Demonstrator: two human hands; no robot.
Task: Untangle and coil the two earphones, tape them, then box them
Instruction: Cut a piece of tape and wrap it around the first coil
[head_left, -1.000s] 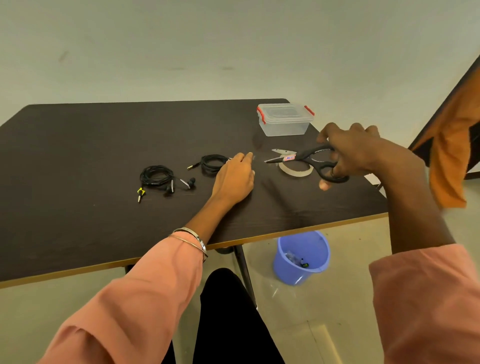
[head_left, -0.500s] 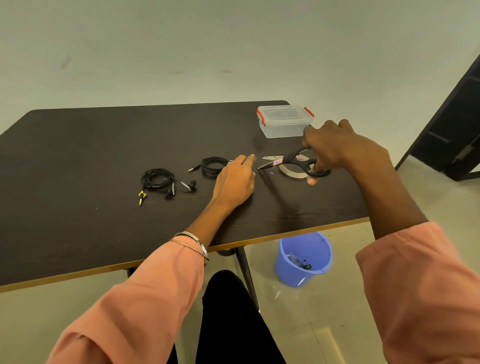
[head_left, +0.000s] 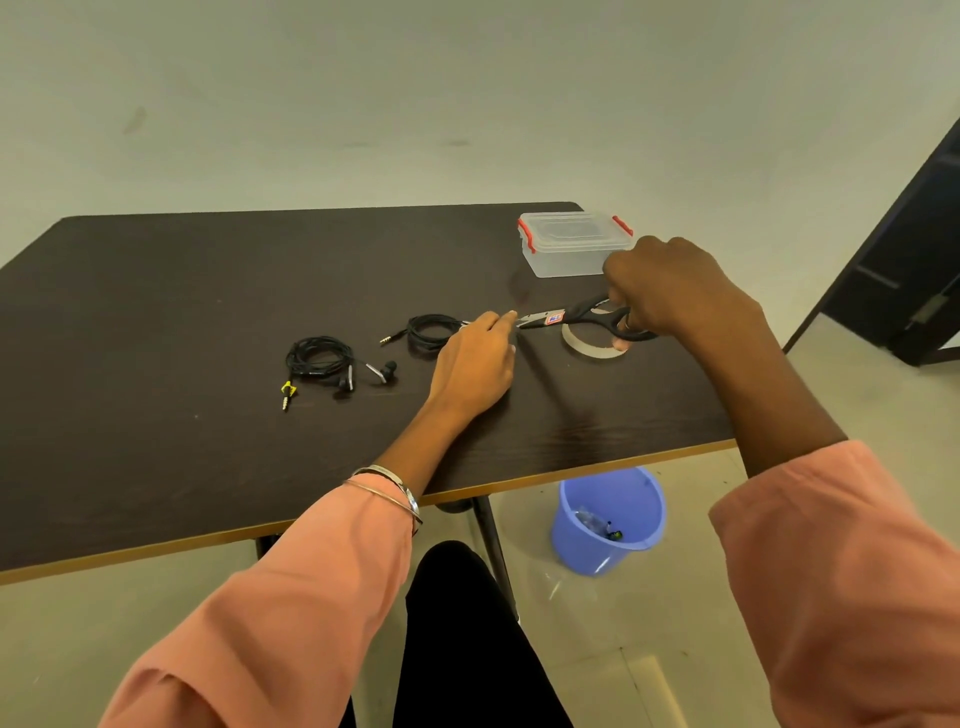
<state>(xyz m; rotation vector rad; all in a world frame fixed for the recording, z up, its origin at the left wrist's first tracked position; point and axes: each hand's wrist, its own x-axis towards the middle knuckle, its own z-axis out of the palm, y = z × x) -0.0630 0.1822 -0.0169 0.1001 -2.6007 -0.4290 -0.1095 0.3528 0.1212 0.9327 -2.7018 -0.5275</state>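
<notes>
While near the table edge (head_left: 597, 470), scissors (head_left: 582, 317) beside fingers (head_left: 498, 319).

Matt dark wood-grain table (head_left: 156, 322); clear glossy plastic box (head_left: 569, 254); scissors (head_left: 576, 318) with shiny metal blades, black plastic handles; glossy plastic bucket (head_left: 608, 519).

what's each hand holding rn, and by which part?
Right hand grips the scissors by the black handle loops. Left hand rests on the table, fingertips by the blade tips; whether they pinch tape cannot be told.
</notes>
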